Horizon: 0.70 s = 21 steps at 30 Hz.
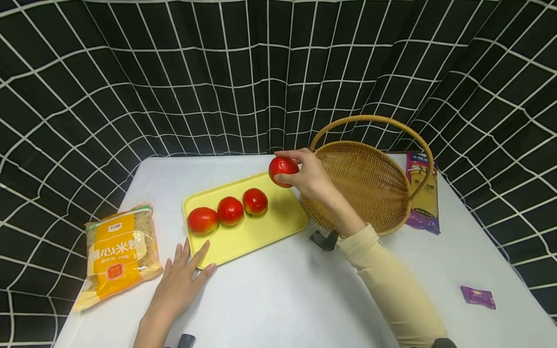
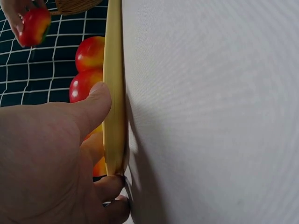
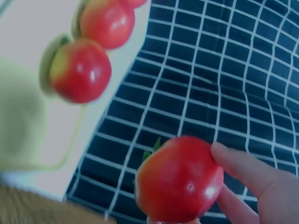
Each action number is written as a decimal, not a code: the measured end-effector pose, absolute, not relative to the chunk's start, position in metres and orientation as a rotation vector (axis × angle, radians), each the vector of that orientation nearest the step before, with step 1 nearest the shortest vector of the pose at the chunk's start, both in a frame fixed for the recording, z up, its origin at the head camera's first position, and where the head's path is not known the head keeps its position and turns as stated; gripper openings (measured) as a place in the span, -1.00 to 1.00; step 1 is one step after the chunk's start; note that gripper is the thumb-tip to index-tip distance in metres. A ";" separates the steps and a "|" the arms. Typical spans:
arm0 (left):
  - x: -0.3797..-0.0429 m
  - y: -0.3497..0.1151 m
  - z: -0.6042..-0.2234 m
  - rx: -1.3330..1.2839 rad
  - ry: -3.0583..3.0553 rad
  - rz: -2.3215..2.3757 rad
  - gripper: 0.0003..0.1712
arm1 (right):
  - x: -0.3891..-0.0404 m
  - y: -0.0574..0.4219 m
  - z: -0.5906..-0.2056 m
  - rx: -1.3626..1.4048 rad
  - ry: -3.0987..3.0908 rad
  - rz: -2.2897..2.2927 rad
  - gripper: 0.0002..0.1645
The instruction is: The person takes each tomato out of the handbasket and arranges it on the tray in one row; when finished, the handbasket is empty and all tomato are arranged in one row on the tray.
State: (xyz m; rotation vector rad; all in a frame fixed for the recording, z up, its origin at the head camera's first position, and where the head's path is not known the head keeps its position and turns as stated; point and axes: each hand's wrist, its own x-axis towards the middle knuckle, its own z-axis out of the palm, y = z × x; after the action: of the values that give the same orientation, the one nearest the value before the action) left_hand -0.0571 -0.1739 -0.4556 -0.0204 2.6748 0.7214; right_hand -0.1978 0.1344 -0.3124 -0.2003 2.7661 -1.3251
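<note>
My right hand (image 1: 310,175) pinches a red tomato (image 1: 283,171) between thumb and fingers, above the right back part of the yellow tray (image 1: 250,246). Green leaves show on this tomato in the right wrist view. Three more tomatoes lie in a slanting row in the tray: a left one (image 1: 202,221), a middle one (image 1: 230,210) and a right one (image 1: 255,201). At the tray's near left corner, my left hand (image 1: 176,285) rests with fingers spread. Its thumb (image 2: 99,95) lies at the tray's rim in the left wrist view.
A wicker basket (image 1: 357,179) with a tall handle stands right of the tray, beneath my right forearm. Behind it lies a purple and yellow packet (image 1: 424,193). An orange bag (image 1: 119,253) of noodles is at the left, and a small purple wrapper (image 1: 477,297) at the right.
</note>
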 end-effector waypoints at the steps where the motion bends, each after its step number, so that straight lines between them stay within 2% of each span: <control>1: -0.057 -0.174 -0.456 -0.020 2.676 0.723 -0.13 | -0.199 0.129 -0.316 -0.191 2.770 -1.333 -0.33; 9: -0.057 -0.175 -0.458 -0.020 2.670 0.729 -0.14 | -0.203 0.097 -0.347 -0.129 2.818 -1.309 -0.34; 21: -0.056 -0.175 -0.457 -0.018 2.676 0.731 -0.14 | -0.213 0.089 -0.375 -0.065 2.891 -1.190 -0.35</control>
State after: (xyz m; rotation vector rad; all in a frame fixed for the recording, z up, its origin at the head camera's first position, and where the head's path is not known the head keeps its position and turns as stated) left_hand -0.0565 -0.1752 -0.4574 -0.0180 2.6758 0.7311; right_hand -0.2131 0.0889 -0.3752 -0.0649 2.8911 -1.1896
